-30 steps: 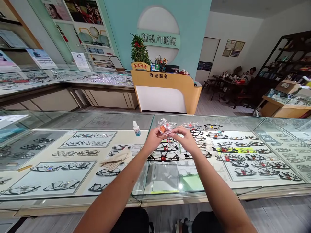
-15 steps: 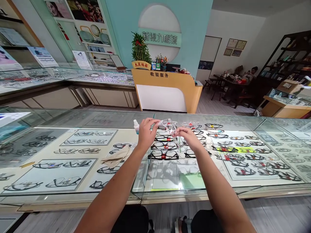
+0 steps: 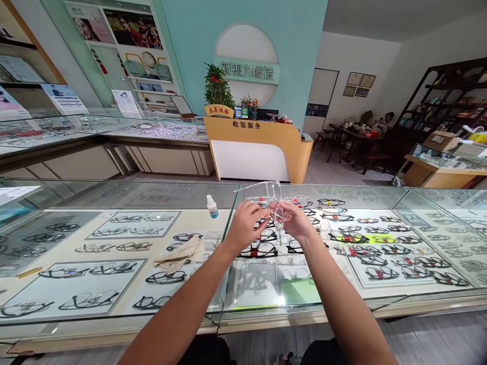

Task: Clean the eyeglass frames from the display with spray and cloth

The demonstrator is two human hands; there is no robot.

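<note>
Over the glass counter I hold a pair of clear-framed eyeglasses (image 3: 277, 190), turned on end with a thin temple sticking out to the left. My right hand (image 3: 299, 223) is closed around the frame from the right, fingertips near its middle. From the left, my left hand (image 3: 243, 225) pinches at the same middle part; its exact contact point is partly hidden by the fingers. To the left of my hands a small white spray bottle (image 3: 212, 208) with blue liquid stands upright on the counter. A crumpled beige cloth (image 3: 180, 254) lies nearer to me on the glass.
Inside the glass display case (image 3: 254, 309) lie rows of eyeglasses, several with red tags (image 3: 259, 250). More frames rest on grey trays (image 3: 133, 225) at left. Beyond stands a wooden cashier desk (image 3: 254, 133) with plants. A person (image 3: 382, 124) sits at a far table.
The eyeglasses have turned from roughly level to upright on end. My left hand has shifted right and closer to my right hand, uncovering the spray bottle. The view has tilted slightly up.
</note>
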